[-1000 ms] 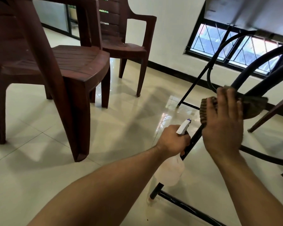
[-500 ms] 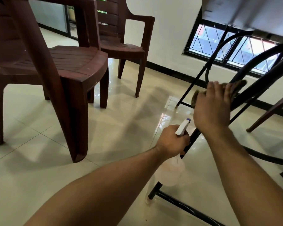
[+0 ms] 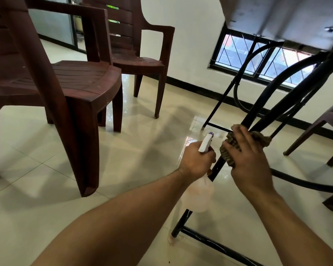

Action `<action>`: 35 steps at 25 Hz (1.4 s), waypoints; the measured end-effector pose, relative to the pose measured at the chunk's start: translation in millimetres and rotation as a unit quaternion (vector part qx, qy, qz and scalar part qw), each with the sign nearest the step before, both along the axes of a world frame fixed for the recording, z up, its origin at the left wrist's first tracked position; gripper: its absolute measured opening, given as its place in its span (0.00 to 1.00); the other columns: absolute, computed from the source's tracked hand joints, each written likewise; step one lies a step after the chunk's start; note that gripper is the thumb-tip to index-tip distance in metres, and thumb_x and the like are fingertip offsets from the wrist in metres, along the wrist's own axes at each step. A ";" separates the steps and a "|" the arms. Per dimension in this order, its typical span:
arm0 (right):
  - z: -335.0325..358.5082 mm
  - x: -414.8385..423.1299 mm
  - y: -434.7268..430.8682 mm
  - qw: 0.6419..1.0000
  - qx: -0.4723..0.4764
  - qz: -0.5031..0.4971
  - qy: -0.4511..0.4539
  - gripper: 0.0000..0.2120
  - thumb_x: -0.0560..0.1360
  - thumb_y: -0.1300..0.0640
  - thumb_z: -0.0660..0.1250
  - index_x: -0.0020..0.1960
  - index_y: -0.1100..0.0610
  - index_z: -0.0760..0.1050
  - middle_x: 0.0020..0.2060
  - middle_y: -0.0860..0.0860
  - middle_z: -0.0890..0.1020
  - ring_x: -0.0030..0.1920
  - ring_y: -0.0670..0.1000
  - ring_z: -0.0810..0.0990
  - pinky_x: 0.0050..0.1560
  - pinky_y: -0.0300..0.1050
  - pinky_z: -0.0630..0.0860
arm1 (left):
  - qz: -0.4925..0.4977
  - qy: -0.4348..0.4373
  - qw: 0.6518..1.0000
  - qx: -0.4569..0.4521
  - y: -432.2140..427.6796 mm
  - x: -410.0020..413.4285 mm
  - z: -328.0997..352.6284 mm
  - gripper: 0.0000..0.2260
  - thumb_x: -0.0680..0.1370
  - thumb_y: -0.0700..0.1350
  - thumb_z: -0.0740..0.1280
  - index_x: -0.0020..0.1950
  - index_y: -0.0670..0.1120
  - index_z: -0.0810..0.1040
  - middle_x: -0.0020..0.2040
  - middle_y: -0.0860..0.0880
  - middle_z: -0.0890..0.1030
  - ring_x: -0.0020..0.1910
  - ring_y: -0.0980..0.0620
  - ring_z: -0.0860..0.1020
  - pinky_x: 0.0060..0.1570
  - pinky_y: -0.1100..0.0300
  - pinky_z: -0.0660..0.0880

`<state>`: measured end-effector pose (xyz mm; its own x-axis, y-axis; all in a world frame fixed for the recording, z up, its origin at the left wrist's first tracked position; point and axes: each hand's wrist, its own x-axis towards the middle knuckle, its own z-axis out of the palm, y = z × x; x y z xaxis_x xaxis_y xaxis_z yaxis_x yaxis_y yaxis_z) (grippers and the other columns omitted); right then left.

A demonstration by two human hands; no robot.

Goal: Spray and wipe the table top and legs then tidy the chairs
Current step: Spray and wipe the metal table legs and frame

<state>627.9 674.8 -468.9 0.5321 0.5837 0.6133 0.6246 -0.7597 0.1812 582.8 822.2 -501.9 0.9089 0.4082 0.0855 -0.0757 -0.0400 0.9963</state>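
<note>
Here my right hand (image 3: 247, 156) clamps the cloth (image 3: 229, 150) around the slanting table leg (image 3: 217, 166); my left hand (image 3: 197, 160), beside it, grips the spray bottle (image 3: 205, 144).

Your brown striped cloth (image 3: 229, 150) is lying bunched around the desk's black metal leg (image 3: 217, 166), pressed against it about midway up. The leg is slanting down to a black crossbar (image 3: 210, 241) on the glossy floor, and the desk's grey underside (image 3: 288, 18) is showing at the upper right. Your spray bottle (image 3: 203, 191), translucent with a white trigger head and purple nozzle tip, is sitting upright just beside the leg, touching it. Two dark brown plastic armchairs (image 3: 81, 79) are standing apart from the desk at the left.
</note>
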 end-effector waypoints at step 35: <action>-23.1 12.2 -3.5 0.970 0.220 0.052 0.085 0.26 0.73 0.71 0.69 0.70 0.62 0.72 0.69 0.55 0.67 0.67 0.51 0.70 0.65 0.35 0.69 | 0.008 0.044 0.999 0.024 15.7 -1.6 -19.5 0.09 0.77 0.35 0.64 0.38 0.43 0.76 0.39 0.41 0.81 0.24 0.45 0.76 0.28 0.57 0.77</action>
<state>640.0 671.2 -492.0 0.5999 0.3406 0.7239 0.6938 -0.6721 -0.2587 581.2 837.9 -521.3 0.9074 0.4195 0.0250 0.0132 -0.0880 0.9960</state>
